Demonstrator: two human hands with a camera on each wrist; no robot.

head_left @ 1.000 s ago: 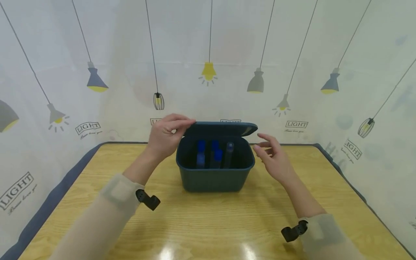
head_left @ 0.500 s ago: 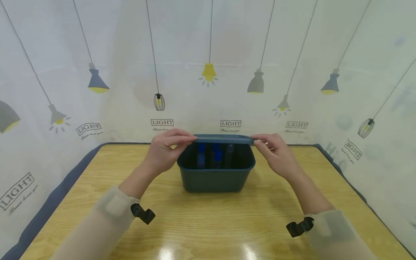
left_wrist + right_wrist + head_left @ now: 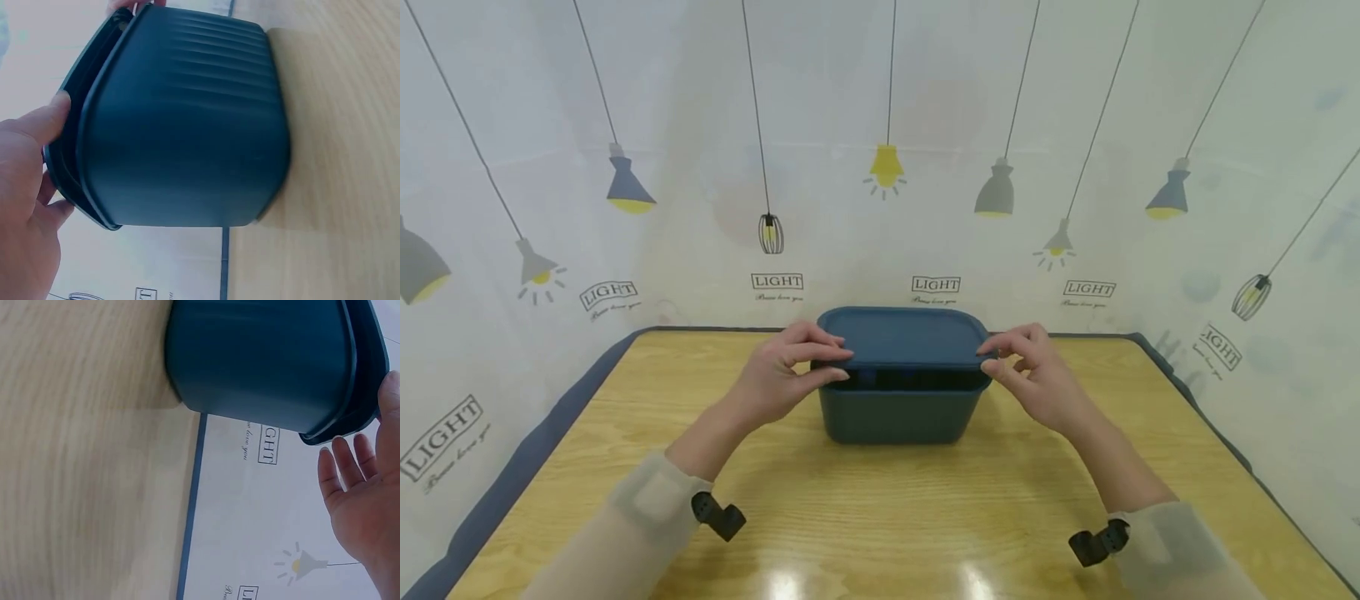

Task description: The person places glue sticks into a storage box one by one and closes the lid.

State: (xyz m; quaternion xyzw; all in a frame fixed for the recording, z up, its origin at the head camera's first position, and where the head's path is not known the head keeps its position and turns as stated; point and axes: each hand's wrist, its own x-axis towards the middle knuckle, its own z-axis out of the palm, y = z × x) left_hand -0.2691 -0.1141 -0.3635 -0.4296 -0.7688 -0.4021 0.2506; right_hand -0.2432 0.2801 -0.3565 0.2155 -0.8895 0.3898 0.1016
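Observation:
A dark teal box [image 3: 898, 418] with ribbed sides [image 3: 215, 53] stands on the table. Its lid [image 3: 904, 335] tilts over it, the front edge a little above the rim and the back edge down. My left hand [image 3: 778, 375] pinches the lid's front left corner, thumb on the near edge and fingers on top. At the front right corner, my right hand [image 3: 1036, 379] grips the lid between thumb and fingers. Through the dark gap, blue-topped things inside the box are barely visible. In the right wrist view, the lid edge [image 3: 378, 356] stands apart from the rim.
The wooden table [image 3: 880, 508] spreads around the box on all sides. Behind it hangs a pale cloth backdrop [image 3: 850, 100] with printed lamps, and a dark blue border [image 3: 542, 417] runs along the table's edge. Small black cameras [image 3: 718, 517] sit at both wrists.
The lid has swung forward and down from nearly upright, hiding most of the contents. My right hand has moved in and taken hold of its right corner; both hands have come lower.

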